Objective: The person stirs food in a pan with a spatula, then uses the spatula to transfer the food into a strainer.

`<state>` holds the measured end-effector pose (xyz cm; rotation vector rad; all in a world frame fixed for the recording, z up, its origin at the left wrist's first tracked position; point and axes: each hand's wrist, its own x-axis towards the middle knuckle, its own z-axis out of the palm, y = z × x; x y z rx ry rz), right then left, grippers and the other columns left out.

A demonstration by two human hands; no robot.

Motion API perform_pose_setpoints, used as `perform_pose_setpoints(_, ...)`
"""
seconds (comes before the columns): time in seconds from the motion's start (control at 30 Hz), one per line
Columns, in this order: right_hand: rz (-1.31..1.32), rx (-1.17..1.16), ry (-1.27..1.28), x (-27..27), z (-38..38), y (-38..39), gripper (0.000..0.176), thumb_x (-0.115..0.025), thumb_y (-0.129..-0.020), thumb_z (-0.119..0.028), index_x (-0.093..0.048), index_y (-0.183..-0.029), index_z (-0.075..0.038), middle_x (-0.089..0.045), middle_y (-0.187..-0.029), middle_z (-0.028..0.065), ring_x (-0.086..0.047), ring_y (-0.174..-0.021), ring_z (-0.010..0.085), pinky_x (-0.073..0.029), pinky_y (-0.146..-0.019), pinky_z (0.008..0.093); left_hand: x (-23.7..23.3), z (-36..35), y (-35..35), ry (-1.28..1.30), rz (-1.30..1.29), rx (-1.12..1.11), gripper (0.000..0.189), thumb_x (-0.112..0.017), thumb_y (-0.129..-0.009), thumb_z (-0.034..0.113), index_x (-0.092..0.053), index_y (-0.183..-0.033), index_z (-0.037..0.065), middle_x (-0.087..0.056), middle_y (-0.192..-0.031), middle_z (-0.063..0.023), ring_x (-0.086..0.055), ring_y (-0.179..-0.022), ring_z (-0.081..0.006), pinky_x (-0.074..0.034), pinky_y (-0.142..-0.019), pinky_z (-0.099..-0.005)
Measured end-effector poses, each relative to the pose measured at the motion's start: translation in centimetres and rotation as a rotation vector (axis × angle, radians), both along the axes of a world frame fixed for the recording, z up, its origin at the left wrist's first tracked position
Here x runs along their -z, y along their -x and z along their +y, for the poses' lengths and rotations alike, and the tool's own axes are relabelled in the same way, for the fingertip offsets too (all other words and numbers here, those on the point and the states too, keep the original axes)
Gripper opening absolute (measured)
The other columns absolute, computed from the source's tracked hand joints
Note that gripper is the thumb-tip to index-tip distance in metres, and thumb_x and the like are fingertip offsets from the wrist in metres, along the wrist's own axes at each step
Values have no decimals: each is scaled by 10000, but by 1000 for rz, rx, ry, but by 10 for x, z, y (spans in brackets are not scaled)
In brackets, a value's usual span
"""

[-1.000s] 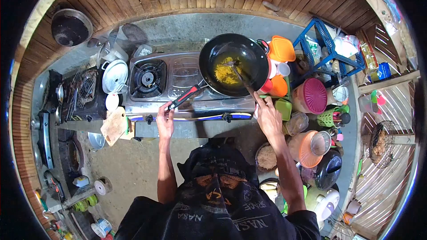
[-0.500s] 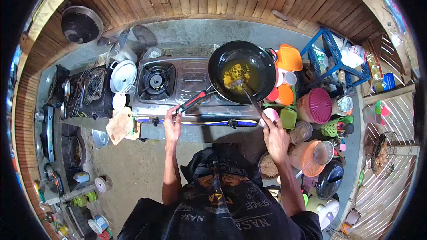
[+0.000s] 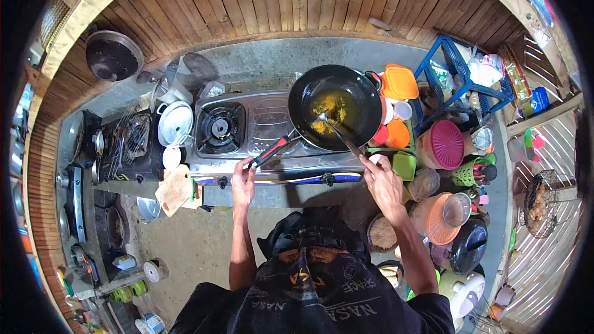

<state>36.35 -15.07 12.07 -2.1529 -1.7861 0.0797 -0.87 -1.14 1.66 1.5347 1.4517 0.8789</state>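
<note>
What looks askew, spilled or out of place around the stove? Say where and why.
Nothing is spilled. The left hand grips the pan handle, the right hand the spatula. Only the cutting board beside the stove lies askew, seemingly overhanging the counter edge.

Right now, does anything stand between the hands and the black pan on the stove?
Nothing visible does. The left hand grips the pan handle, and the right hand holds a spatula whose tip rests in the yellow food inside the pan.
</note>
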Motion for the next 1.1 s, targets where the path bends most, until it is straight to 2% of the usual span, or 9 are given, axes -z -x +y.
perform_pose_setpoints(0.07,-117,-28,-10,-14,-12,-5,408,-638,-889,-182,-659,-1291,-248,-566,-975,116,-656,-769,283,-559,-654,425,1,1,-2,1,1,-1,353,-609,-983,179,-579,-1304,35,-638,-1206,-115,-644,-924,-197,-523,-864,-349)
perform_pose_setpoints(0.2,-63,85,114,-40,-33,-1,406,-637,-890,-197,-660,-1291,-249,-564,-967,116,-652,-766,288,-550,-655,423,2,0,-9,-32,-32,-31,429,-622,-978,199,-517,-1366,47,-643,-1174,-121,-644,-940,-199,-523,-863,-358)
perform_pose_setpoints(0.33,-15,123,208,-52,-45,20,454,-606,-896,-202,-612,-1350,-233,-583,-1076,157,-684,-754,344,-572,-649,483,-1,-1,-12,71,26,3,486,-640,-973,238,-479,-1392,53,-635,-1147,-123,-638,-961,-189,-522,-842,-350)
perform_pose_setpoints(0.37,-36,128,212,-45,-44,28,481,-596,-894,-201,-588,-1374,-239,-575,-1146,198,-696,-759,365,-581,-644,500,1,0,-14,70,22,4,486,-640,-973,238,-479,-1392,53,-635,-1147,-123,-638,-961,-189,-522,-842,-350)
perform_pose_setpoints(0.4,-61,138,214,-42,-38,37,488,-595,-893,-174,-584,-1378,-233,-574,-1162,222,-697,-768,364,-587,-643,479,7,1,-14,60,-23,3,498,-649,-970,250,-475,-1393,54,-633,-1139,-119,-634,-963,-185,-521,-835,-345)
perform_pose_setpoints(0.67,4,236,45,-29,31,52,467,-558,-890,-57,-616,-1340,-168,-600,-1042,208,-698,-798,367,-578,-622,457,20,1,-10,-12,-25,20,501,-668,-964,288,-493,-1374,60,-629,-1111,-117,-627,-966,-186,-519,-817,-339)
perform_pose_setpoints(0.77,12,212,4,-10,44,46,468,-535,-903,-55,-608,-1352,-165,-604,-1029,197,-699,-795,354,-579,-623,450,15,1,-9,1,-78,31,457,-645,-974,239,-509,-1376,68,-642,-1090,-99,-627,-950,-167,-508,-872,-324)
perform_pose_setpoints(0.97,-37,132,0,-3,22,46,475,-545,-895,-59,-604,-1354,-165,-604,-1052,185,-695,-785,355,-579,-620,457,7,-1,-8,48,21,16,429,-620,-981,223,-523,-1367,65,-644,-1110,-106,-620,-943,-167,-502,-865,-323)
perform_pose_setpoints(1.1,9,165,112,-19,-8,37,430,-561,-915,-104,-591,-1343,-134,-576,-1064,182,-680,-798,369,-571,-624,473,11,-3,-8,-30,-6,17,432,-608,-1002,287,-518,-1361,64,-638,-1133,-105,-612,-930,-171,-514,-788,-332)
